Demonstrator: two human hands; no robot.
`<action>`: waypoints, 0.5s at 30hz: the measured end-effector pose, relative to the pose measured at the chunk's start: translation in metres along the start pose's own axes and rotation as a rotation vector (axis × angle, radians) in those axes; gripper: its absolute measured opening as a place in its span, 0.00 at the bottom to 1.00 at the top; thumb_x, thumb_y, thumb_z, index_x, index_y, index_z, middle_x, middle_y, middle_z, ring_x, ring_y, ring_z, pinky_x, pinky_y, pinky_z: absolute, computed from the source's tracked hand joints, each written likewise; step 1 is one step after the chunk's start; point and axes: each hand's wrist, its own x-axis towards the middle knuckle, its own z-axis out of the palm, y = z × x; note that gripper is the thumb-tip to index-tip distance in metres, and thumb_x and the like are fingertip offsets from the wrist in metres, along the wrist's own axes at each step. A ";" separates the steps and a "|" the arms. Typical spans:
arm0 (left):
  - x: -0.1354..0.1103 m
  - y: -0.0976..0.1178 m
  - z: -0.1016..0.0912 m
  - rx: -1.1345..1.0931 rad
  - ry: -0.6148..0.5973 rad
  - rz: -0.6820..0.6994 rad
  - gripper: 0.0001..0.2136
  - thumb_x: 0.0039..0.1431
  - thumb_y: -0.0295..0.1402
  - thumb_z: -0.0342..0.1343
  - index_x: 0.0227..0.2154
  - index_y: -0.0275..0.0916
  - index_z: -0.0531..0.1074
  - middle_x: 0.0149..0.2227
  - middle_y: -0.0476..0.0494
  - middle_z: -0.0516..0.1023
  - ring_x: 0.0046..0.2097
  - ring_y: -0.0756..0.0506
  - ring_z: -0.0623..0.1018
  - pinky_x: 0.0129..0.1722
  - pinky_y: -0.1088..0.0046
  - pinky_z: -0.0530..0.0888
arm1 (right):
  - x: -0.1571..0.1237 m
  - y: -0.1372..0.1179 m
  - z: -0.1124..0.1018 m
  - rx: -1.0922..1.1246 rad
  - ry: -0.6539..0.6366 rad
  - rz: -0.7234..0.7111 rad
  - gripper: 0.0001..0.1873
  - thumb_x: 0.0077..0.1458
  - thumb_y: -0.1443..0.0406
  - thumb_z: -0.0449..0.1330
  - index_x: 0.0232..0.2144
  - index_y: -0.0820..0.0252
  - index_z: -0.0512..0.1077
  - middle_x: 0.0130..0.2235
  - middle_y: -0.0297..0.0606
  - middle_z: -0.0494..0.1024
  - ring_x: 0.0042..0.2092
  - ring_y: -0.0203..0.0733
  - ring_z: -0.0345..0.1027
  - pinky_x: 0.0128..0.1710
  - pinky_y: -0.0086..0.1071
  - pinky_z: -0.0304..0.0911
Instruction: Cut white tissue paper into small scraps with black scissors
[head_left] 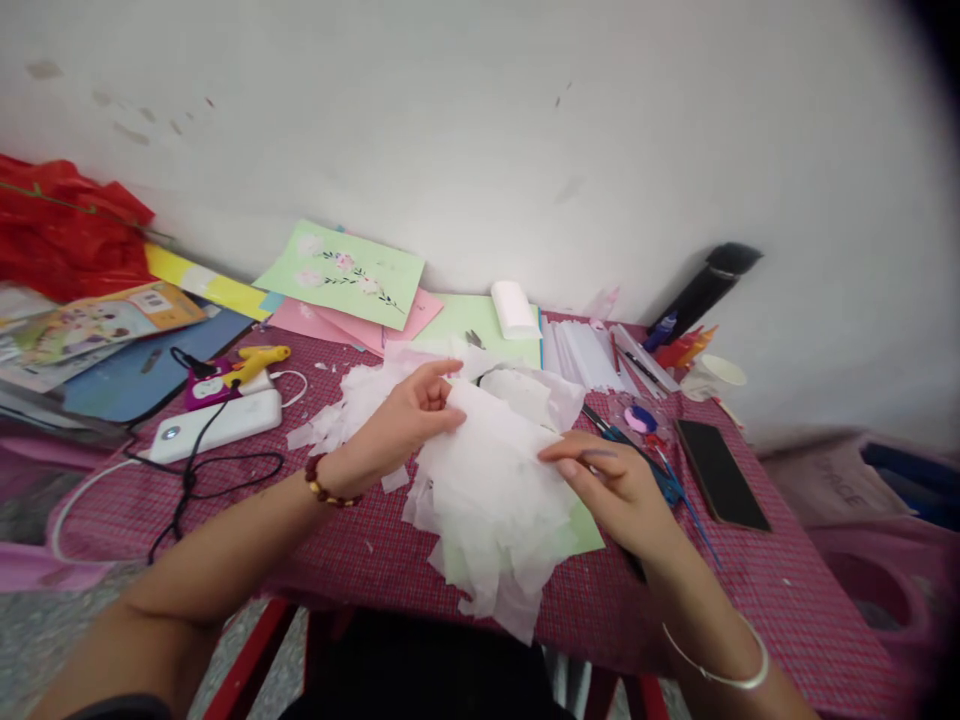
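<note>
A thin white sheet of paper [495, 440], like tissue, hangs between my two hands. My left hand [420, 405] pinches its upper left corner between thumb and fingers. At its right edge, my right hand [611, 490] has thumb and forefinger closed on the paper. Beneath lies a loose heap of white paper pieces [487, 560], partly covering a green sheet [589, 530]. More torn white pieces [349, 400] are scattered behind my left hand. Dark-handled tools, perhaps scissors [664, 480], lie partly hidden beside my right hand.
A green card with painted flowers [341, 275] rests on pink sheets [431, 312] against the wall. Left are a yellow glue gun [259, 362], a white power bank [217, 425] and black cables [187, 490]. A phone [720, 475] and blue brush [694, 515] lie right.
</note>
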 end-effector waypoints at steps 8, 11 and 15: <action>-0.001 -0.022 -0.022 -0.066 -0.152 -0.407 0.09 0.46 0.32 0.65 0.32 0.37 0.75 0.27 0.48 0.77 0.30 0.49 0.75 0.33 0.74 0.72 | -0.009 -0.014 0.004 -0.178 -0.150 -0.113 0.07 0.62 0.67 0.57 0.38 0.60 0.75 0.37 0.41 0.83 0.40 0.40 0.76 0.45 0.36 0.70; -0.007 -0.017 -0.025 0.029 -0.099 -0.263 0.07 0.49 0.32 0.61 0.32 0.39 0.74 0.25 0.52 0.76 0.29 0.50 0.73 0.31 0.76 0.71 | -0.014 -0.020 0.008 -0.188 -0.172 -0.097 0.07 0.62 0.67 0.56 0.39 0.61 0.75 0.38 0.41 0.82 0.40 0.39 0.76 0.42 0.34 0.71; -0.021 0.008 -0.023 0.394 -0.012 -0.060 0.07 0.51 0.37 0.59 0.31 0.40 0.73 0.27 0.53 0.74 0.28 0.50 0.72 0.28 0.77 0.69 | -0.025 -0.022 0.009 -0.182 -0.225 -0.048 0.08 0.62 0.67 0.56 0.42 0.60 0.74 0.41 0.41 0.81 0.40 0.39 0.75 0.43 0.34 0.71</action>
